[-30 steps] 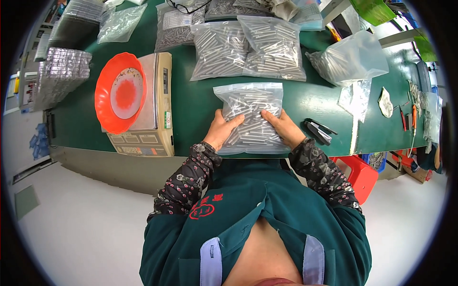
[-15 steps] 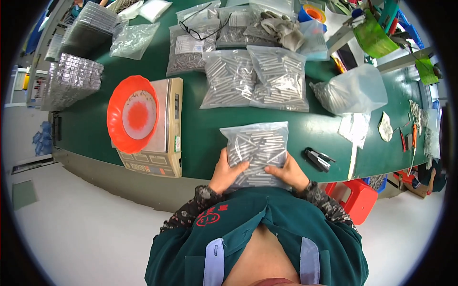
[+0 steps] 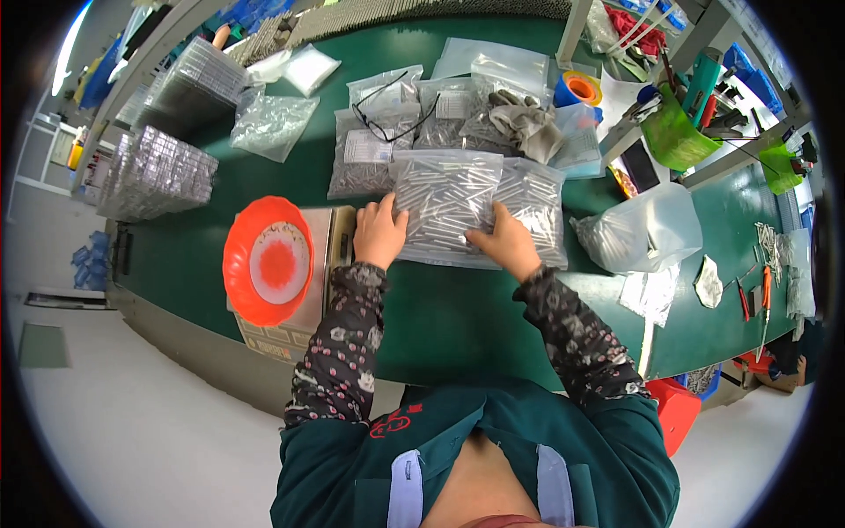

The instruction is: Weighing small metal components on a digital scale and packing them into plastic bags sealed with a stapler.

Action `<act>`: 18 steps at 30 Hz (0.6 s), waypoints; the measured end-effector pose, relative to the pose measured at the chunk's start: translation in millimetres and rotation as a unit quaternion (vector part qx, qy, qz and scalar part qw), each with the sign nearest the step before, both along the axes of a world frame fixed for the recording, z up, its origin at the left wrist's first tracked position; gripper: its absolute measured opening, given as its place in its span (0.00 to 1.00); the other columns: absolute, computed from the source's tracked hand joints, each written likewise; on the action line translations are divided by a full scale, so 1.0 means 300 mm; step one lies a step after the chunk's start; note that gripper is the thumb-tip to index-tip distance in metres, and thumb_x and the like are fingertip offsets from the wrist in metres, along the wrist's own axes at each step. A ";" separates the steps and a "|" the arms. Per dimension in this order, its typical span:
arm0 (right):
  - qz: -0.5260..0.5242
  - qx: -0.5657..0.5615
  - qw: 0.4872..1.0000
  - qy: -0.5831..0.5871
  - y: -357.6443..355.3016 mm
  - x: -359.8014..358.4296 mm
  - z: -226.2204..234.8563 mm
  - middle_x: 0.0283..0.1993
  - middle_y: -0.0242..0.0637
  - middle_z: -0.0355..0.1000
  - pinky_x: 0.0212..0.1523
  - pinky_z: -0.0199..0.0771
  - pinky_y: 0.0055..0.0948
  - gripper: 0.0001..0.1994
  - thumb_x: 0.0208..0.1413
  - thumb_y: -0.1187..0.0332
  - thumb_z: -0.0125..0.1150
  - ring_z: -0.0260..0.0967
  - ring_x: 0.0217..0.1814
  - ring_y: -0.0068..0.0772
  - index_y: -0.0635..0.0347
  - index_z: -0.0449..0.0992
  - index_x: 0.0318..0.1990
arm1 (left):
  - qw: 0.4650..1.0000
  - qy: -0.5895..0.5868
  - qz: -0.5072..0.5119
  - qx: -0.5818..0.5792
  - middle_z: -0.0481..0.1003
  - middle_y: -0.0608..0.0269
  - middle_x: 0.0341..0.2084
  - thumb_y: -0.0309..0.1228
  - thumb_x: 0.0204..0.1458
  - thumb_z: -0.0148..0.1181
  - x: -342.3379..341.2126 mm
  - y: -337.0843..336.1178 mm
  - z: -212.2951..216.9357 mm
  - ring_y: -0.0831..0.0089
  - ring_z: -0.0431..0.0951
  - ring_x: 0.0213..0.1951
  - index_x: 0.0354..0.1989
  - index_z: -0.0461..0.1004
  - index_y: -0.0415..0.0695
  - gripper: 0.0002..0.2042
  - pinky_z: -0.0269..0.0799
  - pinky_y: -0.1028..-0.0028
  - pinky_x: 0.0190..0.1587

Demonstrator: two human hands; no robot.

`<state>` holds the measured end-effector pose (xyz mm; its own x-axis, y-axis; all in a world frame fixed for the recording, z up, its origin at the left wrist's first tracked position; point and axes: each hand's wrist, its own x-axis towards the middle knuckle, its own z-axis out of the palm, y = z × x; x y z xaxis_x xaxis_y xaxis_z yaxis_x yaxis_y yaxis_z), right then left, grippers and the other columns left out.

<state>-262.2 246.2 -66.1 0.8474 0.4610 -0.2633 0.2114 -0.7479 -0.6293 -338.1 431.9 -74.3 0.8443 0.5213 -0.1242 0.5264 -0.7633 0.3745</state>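
Note:
A clear plastic bag of short metal rods [image 3: 444, 198] lies beyond me, partly on top of another bag of rods [image 3: 533, 207] that shows at its right. My left hand [image 3: 380, 234] is at the left edge of the upper bag, its fingers curled along that side. With the thumb lying on the plastic, my right hand [image 3: 508, 241] grips the bag's lower right edge. Both arms are stretched forward. The undersides of the fingers are hidden.
Left of my left arm stands a scale [image 3: 339, 233] bearing an orange-red bowl [image 3: 238, 264]. Behind lie more filled bags [image 3: 359, 176], eyeglasses [image 3: 380, 134] and grey gloves [image 3: 528, 128]. An open bag of rods [image 3: 647, 233] sits at right; stacked clear trays [image 3: 158, 176] stand at left.
Both hands have carried the bag of rods from the table's near edge forward onto the other bags. My right forearm now covers the spot where the stapler showed.

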 end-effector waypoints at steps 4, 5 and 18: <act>-0.038 0.173 0.949 -0.260 -0.110 -0.048 0.036 0.28 0.42 0.70 0.30 0.68 0.33 0.16 0.41 0.72 0.57 0.69 0.30 0.42 0.61 0.65 0.41 | 0.965 -0.210 -0.122 0.103 0.60 0.48 0.48 0.38 0.45 0.54 0.041 -0.041 0.021 0.52 0.57 0.52 0.51 0.61 0.45 0.23 0.57 0.62 0.51; -0.044 0.170 0.950 -0.257 -0.152 -0.065 0.033 0.28 0.42 0.70 0.30 0.68 0.33 0.16 0.41 0.72 0.57 0.69 0.30 0.42 0.61 0.65 0.41 | 0.956 -0.215 -0.168 0.109 0.56 0.48 0.53 0.42 0.46 0.53 0.068 -0.074 0.025 0.52 0.53 0.56 0.53 0.60 0.44 0.26 0.51 0.57 0.55; -0.049 0.193 0.980 -0.027 -0.503 -0.415 0.063 0.25 0.41 0.70 0.27 0.68 0.33 0.05 0.43 0.71 0.54 0.68 0.27 0.41 0.61 0.71 0.29 | 0.942 -0.071 -0.213 0.250 0.51 0.56 0.58 0.51 0.48 0.46 0.192 -0.190 -0.071 0.57 0.45 0.61 0.58 0.52 0.48 0.31 0.40 0.49 0.57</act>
<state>-386.7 95.3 -47.4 0.9002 0.4337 -0.0396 0.1913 -0.4755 -0.8587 -280.5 374.8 -95.6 0.9796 0.0953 0.1769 0.1044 -0.9936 -0.0433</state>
